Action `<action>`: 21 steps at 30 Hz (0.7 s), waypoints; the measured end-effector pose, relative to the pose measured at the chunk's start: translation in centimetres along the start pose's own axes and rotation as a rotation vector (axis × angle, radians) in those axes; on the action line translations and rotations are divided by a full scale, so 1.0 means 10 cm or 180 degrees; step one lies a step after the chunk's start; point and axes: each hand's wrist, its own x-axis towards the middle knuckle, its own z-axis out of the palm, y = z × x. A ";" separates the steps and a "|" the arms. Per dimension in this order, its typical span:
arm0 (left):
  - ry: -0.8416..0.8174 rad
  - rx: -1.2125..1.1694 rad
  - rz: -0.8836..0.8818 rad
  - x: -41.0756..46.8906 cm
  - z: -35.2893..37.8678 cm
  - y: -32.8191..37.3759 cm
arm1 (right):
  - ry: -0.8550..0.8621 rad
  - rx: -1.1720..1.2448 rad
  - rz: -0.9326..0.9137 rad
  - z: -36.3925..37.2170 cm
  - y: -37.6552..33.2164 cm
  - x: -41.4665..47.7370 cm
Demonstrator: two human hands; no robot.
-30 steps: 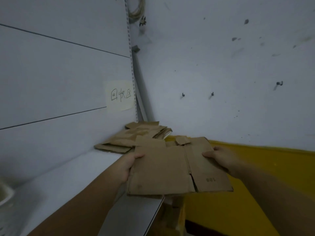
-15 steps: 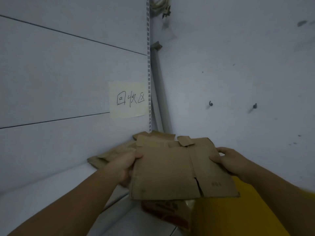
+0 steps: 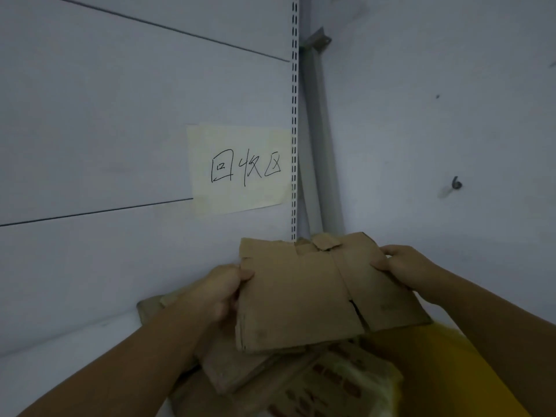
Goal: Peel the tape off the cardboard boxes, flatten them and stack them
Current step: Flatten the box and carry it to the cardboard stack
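One note [image 3: 239,170], 回收区, above flattened cardboard [image 3: 301,296]

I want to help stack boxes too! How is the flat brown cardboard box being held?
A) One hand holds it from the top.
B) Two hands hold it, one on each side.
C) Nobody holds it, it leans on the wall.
B: the left hand grips the left edge of the flattened brown cardboard box and the right hand grips its right edge.

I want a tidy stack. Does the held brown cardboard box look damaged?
The flattened brown cardboard box, held by the left hand and right hand, has a split at its near edge and ragged flaps at its far edge.
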 end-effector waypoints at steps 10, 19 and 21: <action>0.1220 -0.0014 0.0201 -0.01 0.14 0.14 | -0.0759 -0.0205 -0.1046 0.26 -0.05 1.22; 0.2239 0.0299 0.0308 -0.36 0.05 0.10 | -0.1259 -0.0503 -0.1752 0.86 -0.23 1.55; 0.2689 0.0990 0.0190 -0.37 0.02 -0.01 | -0.1272 -0.0901 -0.1907 1.02 -0.17 1.49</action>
